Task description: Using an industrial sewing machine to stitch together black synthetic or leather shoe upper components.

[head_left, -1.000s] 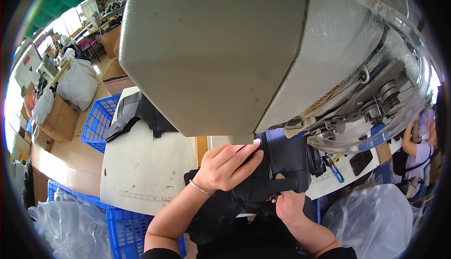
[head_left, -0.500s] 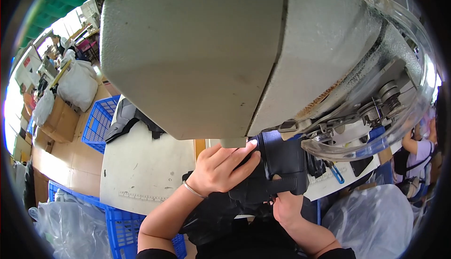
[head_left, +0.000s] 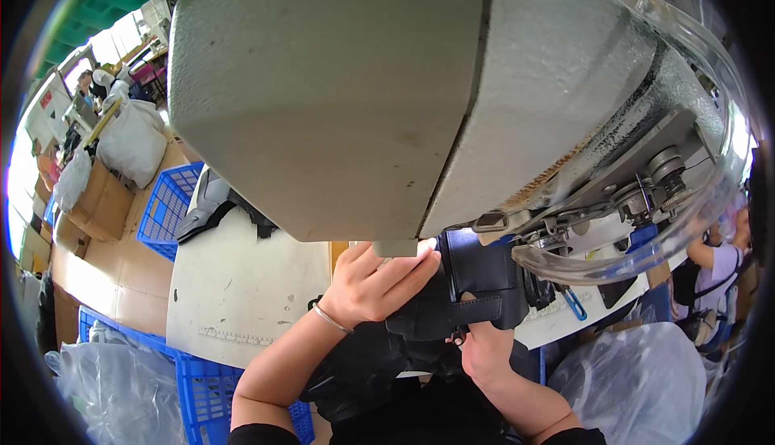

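Observation:
A black leather-like bag piece (head_left: 482, 267) with a strap band and a zipper pull lies under the large grey sewing machine head (head_left: 323, 106). My left hand (head_left: 375, 287), a bangle on its wrist, reaches under the machine's lower edge. Its fingers are stretched out over the left part of the black piece, tips close to the needle area, which the machine head hides. My right hand (head_left: 489, 352) grips the near edge of the bag piece by the strap band, thumb on top and the other fingers mostly hidden. More black material drapes over my lap.
The pale sewing table (head_left: 234, 291) carries grey and black pieces (head_left: 214, 207) at its far left and a blue-handled tool (head_left: 575, 304) at right. Blue crates (head_left: 206, 396) stand to the left. Clear plastic bags (head_left: 634, 384) flank the table. People work farther off.
The whole view has shifted slightly left. Both hands keep nearly the same places on the black bag piece, and the zipper pull beside my right hand shows more plainly.

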### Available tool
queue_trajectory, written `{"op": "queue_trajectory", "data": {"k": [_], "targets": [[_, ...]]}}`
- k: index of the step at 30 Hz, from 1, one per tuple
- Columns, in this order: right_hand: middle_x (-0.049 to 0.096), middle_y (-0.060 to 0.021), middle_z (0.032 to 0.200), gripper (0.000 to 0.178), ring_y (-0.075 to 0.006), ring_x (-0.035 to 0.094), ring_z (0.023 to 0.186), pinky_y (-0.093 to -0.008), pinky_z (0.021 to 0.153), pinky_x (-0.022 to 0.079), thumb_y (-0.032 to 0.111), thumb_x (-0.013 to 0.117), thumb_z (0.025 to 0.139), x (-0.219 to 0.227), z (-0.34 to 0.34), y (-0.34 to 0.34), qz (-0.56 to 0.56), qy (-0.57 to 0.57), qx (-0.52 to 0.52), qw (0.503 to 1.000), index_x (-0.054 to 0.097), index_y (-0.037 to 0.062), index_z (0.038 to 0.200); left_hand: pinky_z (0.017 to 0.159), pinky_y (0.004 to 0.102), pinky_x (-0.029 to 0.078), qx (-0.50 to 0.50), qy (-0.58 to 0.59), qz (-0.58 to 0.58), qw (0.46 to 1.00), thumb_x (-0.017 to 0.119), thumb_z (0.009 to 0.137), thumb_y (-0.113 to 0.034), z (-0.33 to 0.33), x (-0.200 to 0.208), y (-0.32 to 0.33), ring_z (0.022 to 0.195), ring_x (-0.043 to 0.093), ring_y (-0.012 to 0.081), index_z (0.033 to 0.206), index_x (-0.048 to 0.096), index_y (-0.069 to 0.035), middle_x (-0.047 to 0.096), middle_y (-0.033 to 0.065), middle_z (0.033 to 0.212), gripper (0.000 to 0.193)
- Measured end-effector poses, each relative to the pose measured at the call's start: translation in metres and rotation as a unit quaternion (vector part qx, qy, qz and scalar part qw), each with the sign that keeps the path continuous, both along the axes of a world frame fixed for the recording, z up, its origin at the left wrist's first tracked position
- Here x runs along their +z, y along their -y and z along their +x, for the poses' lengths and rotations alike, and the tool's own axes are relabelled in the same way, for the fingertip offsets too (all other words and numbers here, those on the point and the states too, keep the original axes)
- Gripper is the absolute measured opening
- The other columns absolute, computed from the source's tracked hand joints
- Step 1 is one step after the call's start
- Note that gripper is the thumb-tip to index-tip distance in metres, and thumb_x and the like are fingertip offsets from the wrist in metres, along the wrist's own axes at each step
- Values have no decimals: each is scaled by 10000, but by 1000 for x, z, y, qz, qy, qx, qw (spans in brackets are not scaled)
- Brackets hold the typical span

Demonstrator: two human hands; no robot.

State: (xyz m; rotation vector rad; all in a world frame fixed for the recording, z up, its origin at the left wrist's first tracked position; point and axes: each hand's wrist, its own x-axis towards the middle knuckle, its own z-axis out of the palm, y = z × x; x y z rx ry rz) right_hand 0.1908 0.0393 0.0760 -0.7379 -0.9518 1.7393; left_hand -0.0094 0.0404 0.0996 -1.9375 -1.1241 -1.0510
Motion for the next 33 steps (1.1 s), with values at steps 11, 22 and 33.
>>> {"op": "queue_trajectory", "data": {"k": [11, 22, 33], "targets": [[640, -65, 868, 145, -137, 602, 612, -265, 483, 483, 84, 632, 938, 9, -8, -4, 16, 19, 9, 1000, 621, 14, 1064, 610, 293, 492, -42, 30, 59, 997, 774, 649, -47, -4, 10, -8, 735, 619, 162, 912, 751, -67, 635, -3, 887, 265], [650, -44, 858, 142, -126, 608, 621, -244, 503, 466, 140, 656, 940, 16, -16, -6, 37, 30, 3, 999, 624, 34, 1030, 639, 286, 492, -32, 13, 49, 998, 741, 635, -70, -14, 9, -5, 726, 615, 152, 973, 745, -78, 642, 0, 847, 338], [670, -17, 946, 155, -102, 650, 714, -237, 541, 503, 118, 641, 948, 13, -7, -21, 61, 29, 61, 996, 624, 89, 1100, 790, 350, 594, 4, -10, 29, 1000, 685, 689, -83, 8, 8, 21, 987, 666, 261, 947, 751, -45, 693, 82, 1062, 269]]}}
